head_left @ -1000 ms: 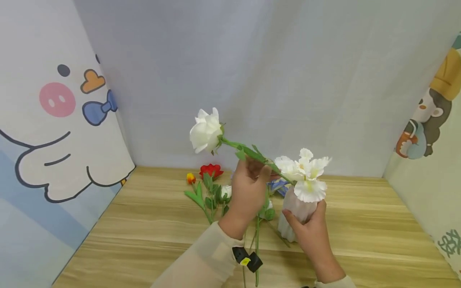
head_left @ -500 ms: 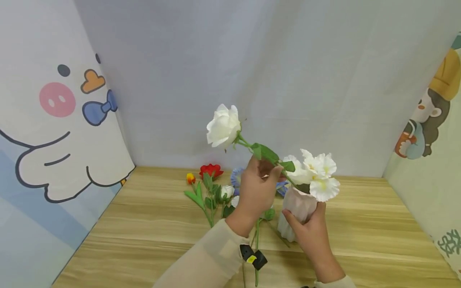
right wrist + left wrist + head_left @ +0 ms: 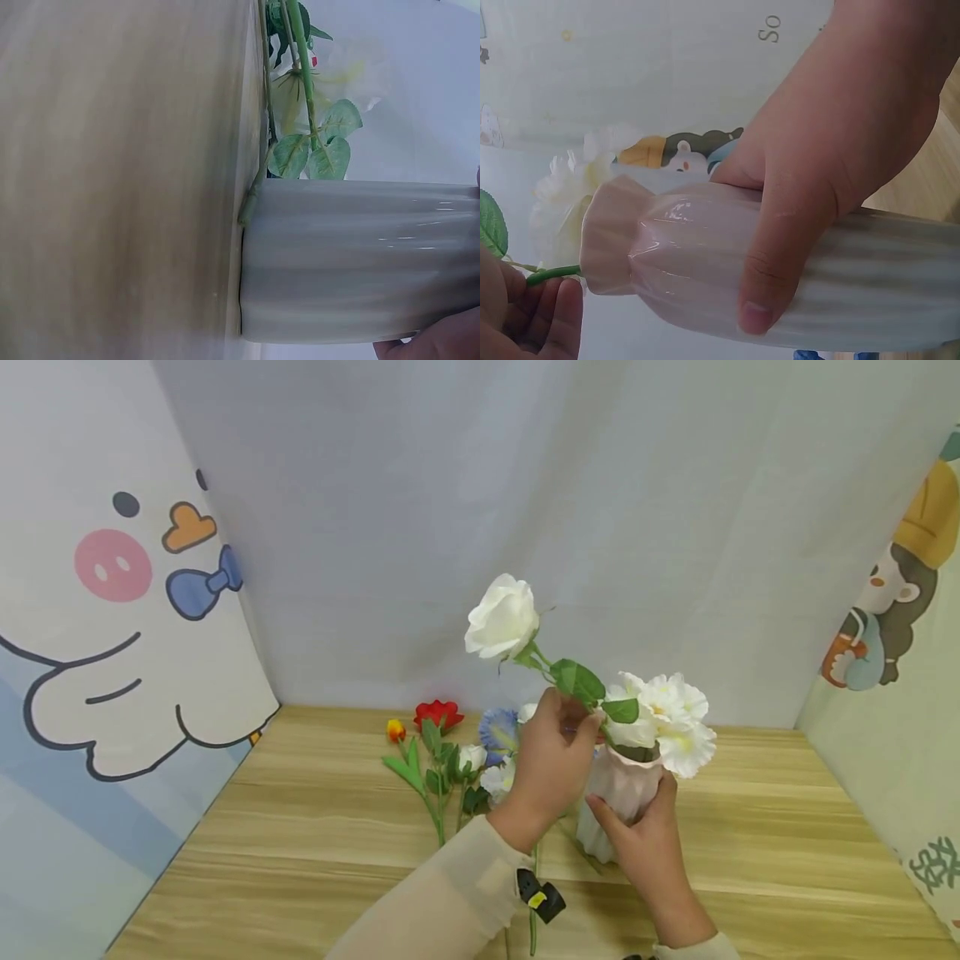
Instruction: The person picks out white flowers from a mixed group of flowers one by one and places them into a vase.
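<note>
A white rose [image 3: 502,618] with green leaves leans left on its stem [image 3: 555,275], which my left hand [image 3: 551,768] pinches close to the vase's mouth. The stem's lower end seems to reach into the opening in the left wrist view. The pale ribbed vase [image 3: 618,797] stands on the table, and my right hand [image 3: 651,852] grips its side, thumb towards the front. White ruffled flowers [image 3: 675,718] sit in the vase, leaning right. In the right wrist view, the vase's lower body [image 3: 352,262] shows beside the table top, with part of my right hand [image 3: 442,341].
Left of the vase on the wooden table [image 3: 300,827] lie a red flower [image 3: 438,716], an orange-yellow tulip [image 3: 396,731], a blue flower [image 3: 498,735] and a small white rose [image 3: 472,758]. Behind hangs a pale curtain [image 3: 375,527].
My left hand has moved right with the white rose, bringing its stem to the vase's mouth. The white flowers in the vase have shifted right. My right hand stays on the vase.
</note>
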Available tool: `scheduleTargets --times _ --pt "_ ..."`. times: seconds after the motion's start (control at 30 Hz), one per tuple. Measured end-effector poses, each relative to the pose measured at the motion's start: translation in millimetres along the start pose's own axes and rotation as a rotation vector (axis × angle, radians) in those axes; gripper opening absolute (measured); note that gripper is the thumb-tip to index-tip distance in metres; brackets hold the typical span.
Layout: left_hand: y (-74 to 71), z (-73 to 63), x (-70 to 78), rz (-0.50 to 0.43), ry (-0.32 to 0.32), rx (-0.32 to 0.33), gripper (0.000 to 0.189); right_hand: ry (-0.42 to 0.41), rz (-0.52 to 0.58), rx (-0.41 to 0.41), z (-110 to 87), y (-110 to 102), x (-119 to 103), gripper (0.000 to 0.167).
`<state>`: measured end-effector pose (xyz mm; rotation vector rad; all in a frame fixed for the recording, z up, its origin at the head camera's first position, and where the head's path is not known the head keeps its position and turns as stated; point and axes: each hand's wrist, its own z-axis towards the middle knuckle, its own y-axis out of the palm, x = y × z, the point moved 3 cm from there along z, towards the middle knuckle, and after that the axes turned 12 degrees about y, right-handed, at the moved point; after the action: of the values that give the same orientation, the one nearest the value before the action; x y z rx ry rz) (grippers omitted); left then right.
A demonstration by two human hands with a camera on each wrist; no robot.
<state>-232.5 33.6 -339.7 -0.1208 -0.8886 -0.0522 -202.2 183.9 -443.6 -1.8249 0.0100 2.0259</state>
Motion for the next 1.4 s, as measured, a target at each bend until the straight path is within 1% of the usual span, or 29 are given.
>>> scheduleTargets --times 0.13,0.27,0.37,0.47,0.53,0.7,0.83,0.93,1.07,1.1,1.17,1.3,1.4 --pt "-0.7 1.2 -1.7 0.03 0.014 -0.015 0.011 0.002 -0.005 -0.013 -0.7 1 -2 0.08" --pt "-0.7 4.3 -1.9 0.086 0.035 -0.027 0.011 0.003 0.004 -0.002 -0.8 1 -2 0.08" --pt "-2.0 6.6 -1.4 0.126 0.044 -0.025 0.012 -0.027 0.028 -0.008 0.6 2 -2 0.086" --pt "-3.0 8.8 -0.8 0.151 0.042 -0.04 0.013 -0.059 0.03 -0.017 2.1 3 -2 0.091" --pt "-3.1 10.4 -0.2 0.16 0.037 -0.06 0.015 -0.065 0.018 -0.016 2.6 4 -1 0.091" --pt "-2.0 13.7 -0.3 0.159 0.01 -0.102 0.02 -0.042 -0.016 0.007 2.5 4 1 0.086" --pt "-0.2 14.9 0.8 0.161 -0.004 -0.131 0.022 -0.039 -0.019 0.009 2.2 4 3 0.083" --pt "2.0 14.6 1.7 0.163 0.003 -0.156 0.019 -0.036 -0.005 0.001 2.0 4 4 0.079" --pt "6.8 12.4 -1.5 0.199 0.033 -0.204 0.012 -0.041 0.019 -0.009 2.2 3 5 0.075" --pt "8.0 11.5 -2.8 0.22 0.036 -0.214 0.012 -0.043 0.021 -0.011 2.4 3 5 0.075" --pt "10.2 10.3 -5.3 0.273 0.047 -0.217 0.011 -0.056 0.026 -0.012 3.1 2 5 0.073" --pt "12.1 8.7 -10.4 0.327 0.029 -0.188 0.007 -0.089 0.019 -0.01 4.6 2 5 0.067" --pt "11.9 8.1 -12.6 0.307 0.016 -0.167 0.007 -0.101 0.014 -0.004 5.5 2 5 0.065"
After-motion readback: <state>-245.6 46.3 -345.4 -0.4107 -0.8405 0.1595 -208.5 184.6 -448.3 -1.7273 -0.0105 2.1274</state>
